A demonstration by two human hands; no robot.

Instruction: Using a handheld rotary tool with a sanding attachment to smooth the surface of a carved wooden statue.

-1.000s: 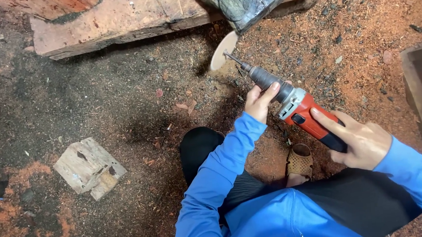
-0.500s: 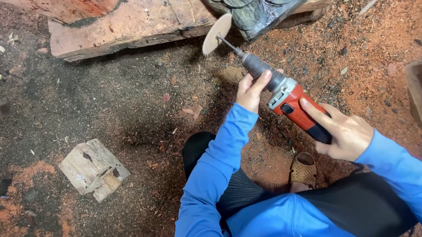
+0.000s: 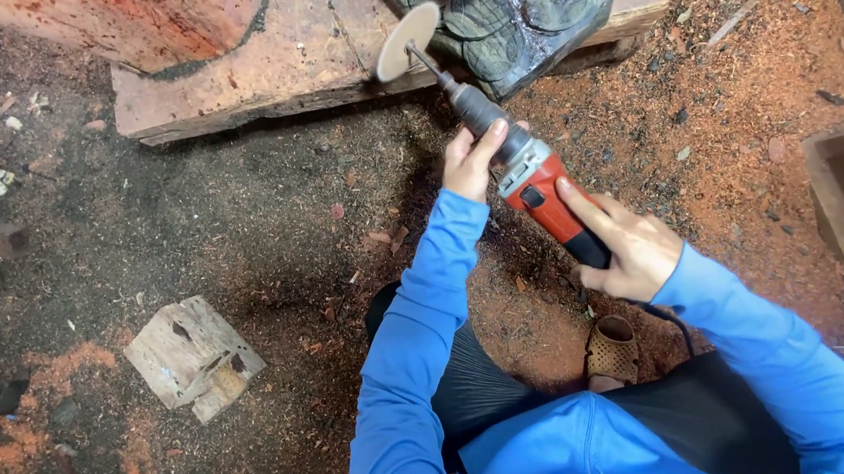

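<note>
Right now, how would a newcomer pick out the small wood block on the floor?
Start at the big plank across the top. Drop to the dark floor left of the blue left sleeve. The block lies alone there: pale, squarish, with dark notches, unlike the reddish sawdust around it.

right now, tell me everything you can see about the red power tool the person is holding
The red power tool is a long, slim handheld grinder: red plastic body, black rear grip, grey metal collar and dark neck, then a thin shaft ending in a pale round disc. It points up and to the left, the disc at the edge of the dark carved wood piece on the plank. The left hand grips the neck; the right hand wraps the rear grip. A dark cord trails from the back.
</note>
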